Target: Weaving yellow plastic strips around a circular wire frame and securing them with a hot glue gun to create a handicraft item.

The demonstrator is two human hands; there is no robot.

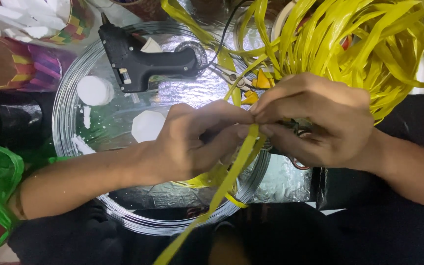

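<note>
Yellow strip (222, 189) runs from lower centre up to mid-frame — pinched there by left hand (197, 142) and right hand (315, 120) together.

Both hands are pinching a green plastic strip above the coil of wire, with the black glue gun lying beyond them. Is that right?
Not quite. In the head view the strip pinched by the left hand and right hand is yellow, not green. The rest holds: they work above the coil of wire, with the black glue gun beyond.
</note>
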